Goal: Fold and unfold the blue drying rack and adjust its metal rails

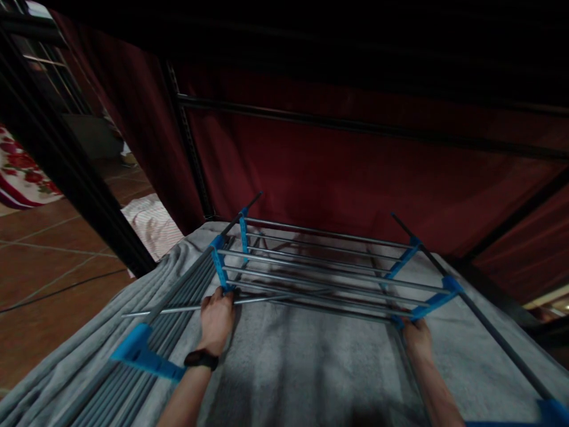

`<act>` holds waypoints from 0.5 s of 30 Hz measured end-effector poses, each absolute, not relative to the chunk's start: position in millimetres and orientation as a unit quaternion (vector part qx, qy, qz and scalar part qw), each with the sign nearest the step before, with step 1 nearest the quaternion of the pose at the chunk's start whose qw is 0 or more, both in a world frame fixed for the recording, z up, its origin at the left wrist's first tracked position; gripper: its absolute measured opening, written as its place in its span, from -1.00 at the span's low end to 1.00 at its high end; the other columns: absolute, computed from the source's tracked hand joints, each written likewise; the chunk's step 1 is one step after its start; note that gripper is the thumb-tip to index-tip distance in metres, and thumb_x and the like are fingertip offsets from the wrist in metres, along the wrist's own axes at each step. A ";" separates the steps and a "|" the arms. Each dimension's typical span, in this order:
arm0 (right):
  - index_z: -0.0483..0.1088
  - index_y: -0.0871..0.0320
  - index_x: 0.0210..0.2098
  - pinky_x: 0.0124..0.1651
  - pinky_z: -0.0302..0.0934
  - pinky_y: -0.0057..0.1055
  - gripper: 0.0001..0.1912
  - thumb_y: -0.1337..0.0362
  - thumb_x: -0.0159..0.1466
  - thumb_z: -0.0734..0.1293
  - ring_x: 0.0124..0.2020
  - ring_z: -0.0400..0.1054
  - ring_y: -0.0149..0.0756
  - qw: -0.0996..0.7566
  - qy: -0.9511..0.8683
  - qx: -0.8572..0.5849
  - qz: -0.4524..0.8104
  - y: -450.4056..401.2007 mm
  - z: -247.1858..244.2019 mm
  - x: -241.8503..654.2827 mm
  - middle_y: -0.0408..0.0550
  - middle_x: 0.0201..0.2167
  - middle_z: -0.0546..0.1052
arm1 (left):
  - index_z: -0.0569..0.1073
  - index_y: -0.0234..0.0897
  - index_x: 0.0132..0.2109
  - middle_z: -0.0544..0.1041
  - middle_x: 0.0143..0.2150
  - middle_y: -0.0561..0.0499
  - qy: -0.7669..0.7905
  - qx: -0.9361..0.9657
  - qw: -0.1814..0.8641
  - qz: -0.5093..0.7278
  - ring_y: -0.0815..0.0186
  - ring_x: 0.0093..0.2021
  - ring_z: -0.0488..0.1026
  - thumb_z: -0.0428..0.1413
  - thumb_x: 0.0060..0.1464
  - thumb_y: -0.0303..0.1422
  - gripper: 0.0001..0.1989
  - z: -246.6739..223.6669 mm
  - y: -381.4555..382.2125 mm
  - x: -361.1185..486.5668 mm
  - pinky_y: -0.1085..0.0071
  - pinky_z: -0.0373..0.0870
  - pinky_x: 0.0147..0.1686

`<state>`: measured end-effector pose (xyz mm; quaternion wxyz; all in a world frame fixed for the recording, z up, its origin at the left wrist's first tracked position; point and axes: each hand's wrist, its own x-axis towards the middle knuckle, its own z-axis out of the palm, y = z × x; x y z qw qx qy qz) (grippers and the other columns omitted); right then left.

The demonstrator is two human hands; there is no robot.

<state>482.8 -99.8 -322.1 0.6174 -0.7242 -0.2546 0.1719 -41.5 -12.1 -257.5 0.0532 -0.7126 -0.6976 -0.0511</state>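
In the head view, the metal rack [333, 271] sits between both hands, over a grey blanket [267, 356]. The left hand [217, 317] grips the lower end of one blue bracket [219, 267], the right hand [418, 341] its opposite bracket [433, 305], probably to steady both sides; rods [166, 332] lie leftward, perhaps for easy reach
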 end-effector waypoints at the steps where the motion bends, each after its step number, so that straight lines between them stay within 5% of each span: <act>1: 0.42 0.10 -0.41 -0.18 0.28 -0.15 -0.65 0.02 -0.10 0.43 -0.27 0.40 -0.02 0.602 -0.254 -0.739 0.163 -96.0 -321.8 483.2 -0.04 -0.49 0.51 | 0.56 -0.31 -0.01 0.51 0.01 -0.22 -0.698 -0.713 0.051 -0.052 0.10 0.01 0.48 -0.10 0.25 -0.51 -0.64 -257.9 -9.1 -41.6 0.17 0.24 0.10; 15: 0.39 0.09 -0.40 -0.17 0.21 -0.14 -0.62 -0.06 -0.07 0.34 -0.31 0.35 -0.06 0.557 -0.253 -0.781 0.128 -83.4 -333.7 487.5 -0.05 -0.49 0.47 | 0.52 -0.34 0.07 0.52 0.04 -0.25 -0.708 -0.702 0.045 -0.059 0.10 0.01 0.48 -0.09 0.24 -0.49 -0.62 -262.7 -1.4 -41.6 0.17 0.23 0.11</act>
